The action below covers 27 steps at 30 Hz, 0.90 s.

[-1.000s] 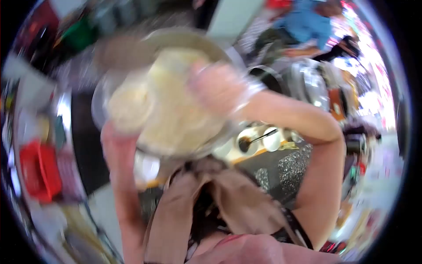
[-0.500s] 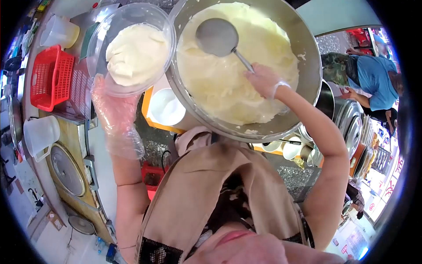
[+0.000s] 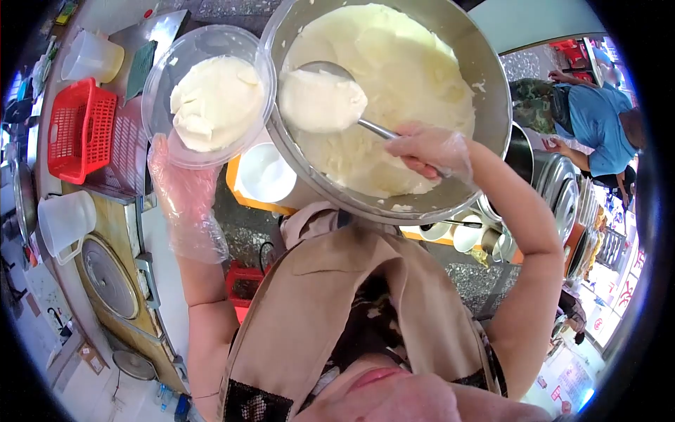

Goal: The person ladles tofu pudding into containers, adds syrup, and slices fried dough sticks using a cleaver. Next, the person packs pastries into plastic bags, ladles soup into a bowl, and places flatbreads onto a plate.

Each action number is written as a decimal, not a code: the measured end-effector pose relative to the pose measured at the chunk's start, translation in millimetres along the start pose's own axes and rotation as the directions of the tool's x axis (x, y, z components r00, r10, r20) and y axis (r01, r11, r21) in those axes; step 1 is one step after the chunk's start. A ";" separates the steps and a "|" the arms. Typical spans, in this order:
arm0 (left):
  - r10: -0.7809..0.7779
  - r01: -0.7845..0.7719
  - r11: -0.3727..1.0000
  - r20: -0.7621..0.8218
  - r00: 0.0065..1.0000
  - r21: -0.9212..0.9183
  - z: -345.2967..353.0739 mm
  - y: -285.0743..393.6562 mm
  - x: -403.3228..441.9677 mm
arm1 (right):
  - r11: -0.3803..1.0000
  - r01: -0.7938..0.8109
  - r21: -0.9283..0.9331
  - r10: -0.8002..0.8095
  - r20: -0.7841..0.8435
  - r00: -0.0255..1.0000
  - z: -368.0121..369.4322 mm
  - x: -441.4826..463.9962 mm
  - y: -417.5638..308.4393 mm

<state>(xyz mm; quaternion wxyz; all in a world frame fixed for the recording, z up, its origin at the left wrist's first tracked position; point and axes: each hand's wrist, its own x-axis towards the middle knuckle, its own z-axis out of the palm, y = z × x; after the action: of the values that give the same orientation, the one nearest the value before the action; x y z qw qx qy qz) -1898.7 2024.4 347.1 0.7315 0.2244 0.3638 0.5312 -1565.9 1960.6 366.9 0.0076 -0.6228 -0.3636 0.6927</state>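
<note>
My left hand [image 3: 181,197], in a clear plastic glove, holds a clear plastic bowl [image 3: 157,95] from below, close to the pot's left rim. Soft white curd [image 3: 216,102] lies in the bowl. A large metal pot [image 3: 491,98] holds more of this pale curd [image 3: 401,70], smooth and wet on top. My right hand [image 3: 430,151], also gloved, is closed round the handle of a shallow round metal ladle [image 3: 378,129]. A thick slab of curd [image 3: 323,102] fills the ladle, over the left side of the pot, and hides most of its disc.
At left are a red plastic basket [image 3: 81,130], a clear jug [image 3: 67,218] and a round metal lid [image 3: 109,274]. A white bucket [image 3: 266,172] stands below the bowl. Stacked metal lids [image 3: 562,193] stand right of the pot, with a person in a blue shirt [image 3: 601,123] beyond.
The ladle was empty over the curd and now carries a slab of it. It has moved down and left, towards the bowl. The bowl has dropped slightly.
</note>
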 end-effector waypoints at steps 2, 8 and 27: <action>-0.005 0.005 1.000 0.021 1.000 0.002 1.3 2.2 -0.6 | 0.996 -0.078 -0.044 0.075 -0.055 0.996 -4.7 -32.8 -14.1; 0.004 -0.001 1.000 0.084 0.996 -0.028 8.4 -0.8 5.7 | 0.998 -0.058 -0.022 0.051 -0.239 0.970 -20.2 -127.5 -41.0; -0.227 0.211 0.974 0.266 0.937 0.088 73.6 -62.9 -9.8 | 0.126 -0.047 -0.991 -0.858 -0.133 0.497 -9.0 -116.8 8.7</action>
<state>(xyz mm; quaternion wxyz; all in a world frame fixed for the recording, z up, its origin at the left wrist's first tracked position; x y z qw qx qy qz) -1805.1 1998.4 351.7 0.8225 0.2750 0.2972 0.3995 -1528.1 1904.5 463.0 0.0039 -0.5588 -0.8292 -0.0121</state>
